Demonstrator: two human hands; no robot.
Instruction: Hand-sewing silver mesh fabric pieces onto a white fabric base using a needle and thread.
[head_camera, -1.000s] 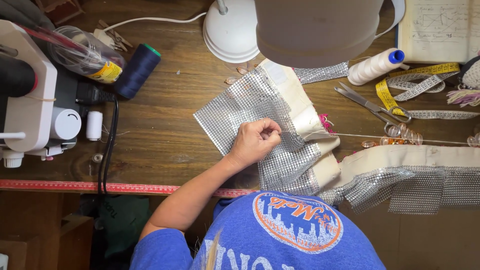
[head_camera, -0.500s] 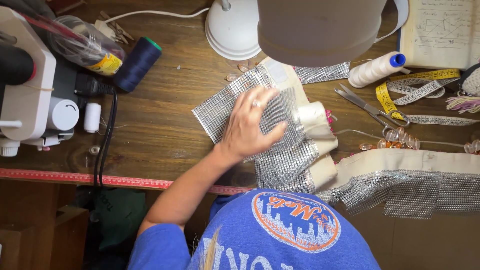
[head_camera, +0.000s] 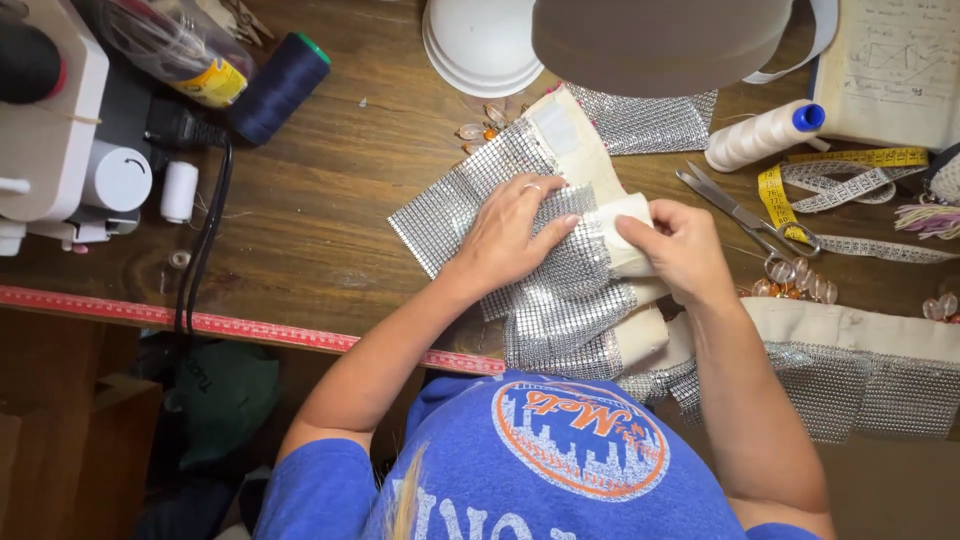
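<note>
A piece of silver rhinestone mesh (head_camera: 455, 205) backed with cream fabric (head_camera: 565, 135) lies folded on the wooden table (head_camera: 320, 200). My left hand (head_camera: 510, 230) rests flat on the mesh, fingers spread, a ring on one finger. My right hand (head_camera: 675, 245) pinches the cream fabric edge (head_camera: 625, 225) just right of the left fingertips. More mesh-trimmed cream fabric (head_camera: 860, 370) trails off to the right.
Scissors (head_camera: 745, 215), a yellow tape measure (head_camera: 840, 165), a cream thread cone (head_camera: 760, 135) and clear beads (head_camera: 795, 280) lie to the right. A white sewing machine (head_camera: 60, 130), a navy thread spool (head_camera: 278, 88) and a black cord (head_camera: 205, 240) are left. A lamp (head_camera: 660, 40) overhangs the far side.
My left hand has opened from a fist to lie flat on the mesh. My right hand has come into view and taken hold of the cream fabric edge.
</note>
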